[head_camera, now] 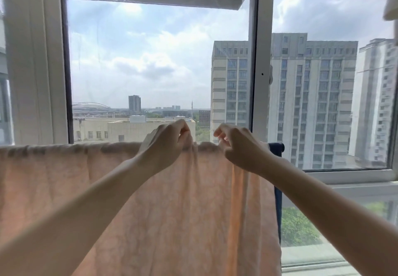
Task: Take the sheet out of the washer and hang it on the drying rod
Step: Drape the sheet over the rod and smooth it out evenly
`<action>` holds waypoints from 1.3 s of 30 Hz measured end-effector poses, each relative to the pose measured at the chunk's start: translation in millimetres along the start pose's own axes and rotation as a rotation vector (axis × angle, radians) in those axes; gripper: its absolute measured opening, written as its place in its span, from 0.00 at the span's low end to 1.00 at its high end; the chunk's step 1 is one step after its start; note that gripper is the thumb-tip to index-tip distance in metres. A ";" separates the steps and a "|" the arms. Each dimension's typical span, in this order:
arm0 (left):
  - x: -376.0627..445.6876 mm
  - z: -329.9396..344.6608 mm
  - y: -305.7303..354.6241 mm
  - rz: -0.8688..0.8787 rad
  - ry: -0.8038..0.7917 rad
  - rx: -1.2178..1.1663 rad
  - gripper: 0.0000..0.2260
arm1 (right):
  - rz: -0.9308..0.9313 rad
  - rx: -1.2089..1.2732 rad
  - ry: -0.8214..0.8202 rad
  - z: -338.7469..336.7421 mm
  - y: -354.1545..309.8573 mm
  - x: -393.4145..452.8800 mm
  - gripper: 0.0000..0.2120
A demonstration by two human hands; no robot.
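Spreading step: your left hand [167, 144] and right hand [239, 146] each pinch the pale peach cotton sheet's [172, 211] top fold, already draped over the rod (hidden beneath); next, slide the bunched folds apart.

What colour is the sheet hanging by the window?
Pale peach-pink fabric sheet, faintly mottled; it shows best in the head view.

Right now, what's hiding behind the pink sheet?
Behind the pink sheet, a dark blue cloth peeks out at its right edge, and the window shows above. The rod under the sheet's top fold is covered, and so is anything lower behind it.
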State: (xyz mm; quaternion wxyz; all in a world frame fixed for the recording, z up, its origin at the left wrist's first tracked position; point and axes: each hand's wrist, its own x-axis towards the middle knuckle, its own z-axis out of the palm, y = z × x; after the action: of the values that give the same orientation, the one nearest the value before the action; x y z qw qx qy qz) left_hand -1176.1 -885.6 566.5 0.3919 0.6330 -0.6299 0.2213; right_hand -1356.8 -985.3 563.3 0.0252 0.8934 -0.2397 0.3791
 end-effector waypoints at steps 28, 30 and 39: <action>-53.6 -101.5 -124.7 0.018 -0.008 -0.067 0.03 | 0.074 -0.190 0.186 56.2 -108.0 14.0 0.06; -51.2 -97.0 -117.7 0.021 0.000 -0.080 0.04 | 0.168 -0.281 0.170 54.2 -110.1 16.8 0.07; -27.6 -88.1 -86.0 0.023 0.142 -0.211 0.05 | 0.260 -0.273 0.334 34.2 -108.5 18.1 0.06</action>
State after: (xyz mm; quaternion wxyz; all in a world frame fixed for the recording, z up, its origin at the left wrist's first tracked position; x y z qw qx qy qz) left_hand -1076.7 -808.7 578.8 0.4973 0.5636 -0.6276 0.2027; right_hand -1274.8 -904.5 566.3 0.1358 0.7684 -0.3940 0.4856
